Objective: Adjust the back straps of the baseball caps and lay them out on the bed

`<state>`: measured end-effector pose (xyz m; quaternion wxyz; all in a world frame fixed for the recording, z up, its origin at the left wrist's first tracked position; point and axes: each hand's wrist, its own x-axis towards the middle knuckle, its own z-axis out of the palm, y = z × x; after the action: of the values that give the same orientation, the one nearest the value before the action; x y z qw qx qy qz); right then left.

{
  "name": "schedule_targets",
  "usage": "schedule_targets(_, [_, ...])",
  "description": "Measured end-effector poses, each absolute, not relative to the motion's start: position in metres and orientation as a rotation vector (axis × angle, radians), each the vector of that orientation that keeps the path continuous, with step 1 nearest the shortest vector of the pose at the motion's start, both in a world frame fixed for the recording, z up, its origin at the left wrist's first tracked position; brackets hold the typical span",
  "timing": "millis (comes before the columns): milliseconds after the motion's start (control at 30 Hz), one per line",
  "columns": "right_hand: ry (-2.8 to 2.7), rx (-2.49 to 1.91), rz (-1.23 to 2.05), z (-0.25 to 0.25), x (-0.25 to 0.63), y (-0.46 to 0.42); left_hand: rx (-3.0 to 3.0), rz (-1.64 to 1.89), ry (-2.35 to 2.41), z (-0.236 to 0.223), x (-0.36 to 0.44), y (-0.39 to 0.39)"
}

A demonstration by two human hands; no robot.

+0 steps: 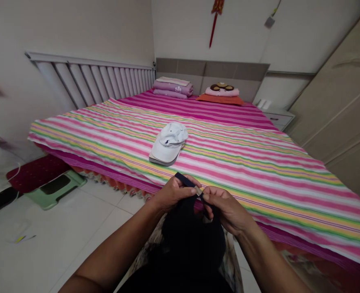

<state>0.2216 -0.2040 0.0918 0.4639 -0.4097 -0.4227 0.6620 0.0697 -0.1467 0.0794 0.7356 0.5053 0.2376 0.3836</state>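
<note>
Close in front of me I hold a dark cap [181,221], its back opening and adjusting strap facing up. My left hand [175,193] pinches the navy strap, whose loose end sticks up past the fingers. On the other side, my right hand [224,205] is closed on the strap by a small metal-looking buckle [198,192]. Thumbs of both hands nearly meet at this buckle. The cap's lower part merges with my dark clothing. Beyond the hands, a white cap [169,140] with a small dark logo lies on the bed, its brim towards me.
A striped sheet [259,162] covers the bed. Folded purple bedding [172,88] and a pink and orange pile [222,93] lie by the headboard [192,71]. A green stool [53,189] stands on the tiled floor at left; a radiator [97,81] lines the wall.
</note>
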Motion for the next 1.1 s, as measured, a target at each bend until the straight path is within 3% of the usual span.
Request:
schedule_targets(433, [-1.148, -1.149, 1.534, 0.108, 0.231, -0.196, 1.098, 0.702, 0.373, 0.093, 0.067, -0.136])
schedule_targets(567, [-1.126, -1.167, 1.541, 0.106, 0.231, -0.200, 0.994, 0.488, 0.231, 0.097, 0.062, -0.119])
schedule_targets(767, [-1.113, -1.188, 1.525, 0.102, 0.229, -0.202, 1.178, 0.174, 0.496, 0.097, 0.065, -0.111])
schedule_targets(1100, [-1.037, -1.033, 1.629, 0.098, 0.232, -0.206, 1.057, 0.308, 0.469, 0.087, 0.075, -0.129])
